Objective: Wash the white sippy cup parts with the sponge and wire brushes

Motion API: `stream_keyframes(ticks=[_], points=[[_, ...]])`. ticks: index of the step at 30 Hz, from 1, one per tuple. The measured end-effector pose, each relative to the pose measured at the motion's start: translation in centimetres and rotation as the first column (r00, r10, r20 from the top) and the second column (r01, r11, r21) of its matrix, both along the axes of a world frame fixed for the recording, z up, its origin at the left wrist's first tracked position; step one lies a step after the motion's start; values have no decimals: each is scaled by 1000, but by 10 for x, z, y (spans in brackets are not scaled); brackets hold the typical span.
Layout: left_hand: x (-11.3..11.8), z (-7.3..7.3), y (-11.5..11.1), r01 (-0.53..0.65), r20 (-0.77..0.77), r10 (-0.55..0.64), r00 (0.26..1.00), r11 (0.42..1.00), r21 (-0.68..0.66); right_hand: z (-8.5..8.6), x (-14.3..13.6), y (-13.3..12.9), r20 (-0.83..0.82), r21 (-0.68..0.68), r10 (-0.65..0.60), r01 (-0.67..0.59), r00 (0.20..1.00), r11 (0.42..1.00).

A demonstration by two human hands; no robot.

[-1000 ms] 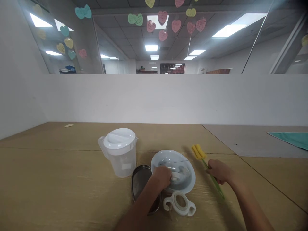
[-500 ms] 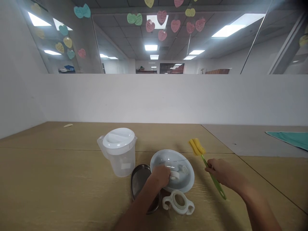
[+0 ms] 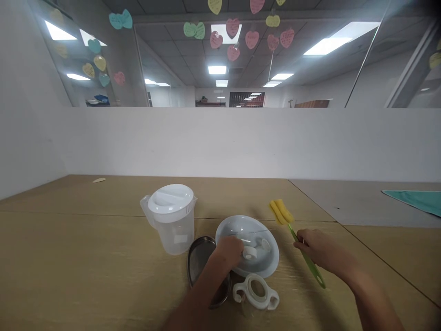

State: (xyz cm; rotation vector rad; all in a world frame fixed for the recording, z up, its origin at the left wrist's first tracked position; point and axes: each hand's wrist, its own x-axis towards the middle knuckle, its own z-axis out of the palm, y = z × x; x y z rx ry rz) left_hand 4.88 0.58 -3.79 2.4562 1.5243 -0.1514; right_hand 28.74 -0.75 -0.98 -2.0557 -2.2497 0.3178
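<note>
My right hand is closed round the green handle of a brush with a yellow sponge head, held up to the right of a pale bowl. My left hand reaches over the bowl's left side with its fingers curled; what they grip, if anything, is hidden. Inside the bowl, beside those fingers, are a small white round piece and a clear bottle-like piece, hard to make out. A white two-handled ring lies just in front of the bowl. Under my left forearm is a dark metal tray.
A clear pitcher with a white lid stands left of the bowl. A teal cloth lies at the far right, and a small pale flat piece at the back left. A white wall rises behind the table.
</note>
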Motion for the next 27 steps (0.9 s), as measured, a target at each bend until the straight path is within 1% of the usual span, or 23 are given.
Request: stream_keyframes(ticks=[8, 11, 13, 16, 22, 25, 27], points=[[2, -5, 4, 20, -17, -21, 1000, 1000, -10, -1, 0, 0, 26, 23, 18, -19, 999, 1000], [2, -2, 2, 18, -7, -18, 1000, 1000, 1, -3, 1, 2, 10, 21, 21, -21, 1000, 1000], [2, 0, 2, 7, -3, -7, 1000, 1000, 13, -4, 1, 1, -3, 42, 20, -19, 1000, 999], [2, 3, 2, -16, -1, 16, 1000, 999, 43, -1, -1, 0, -1, 74, 24, -24, 1000, 997], [0, 8, 8, -57, 9, 56, 998, 988, 145, 6, -5, -4, 48, 60, 15, -18, 999, 998], [-3, 6, 11, -61, 11, 60, 998, 984, 169, 7, -6, -4, 48, 47, 16, -18, 999, 999], [-4, 2, 11, -56, -6, 57, 998, 987, 148, 9, -6, -4, 44, 38, 15, -17, 999, 999]])
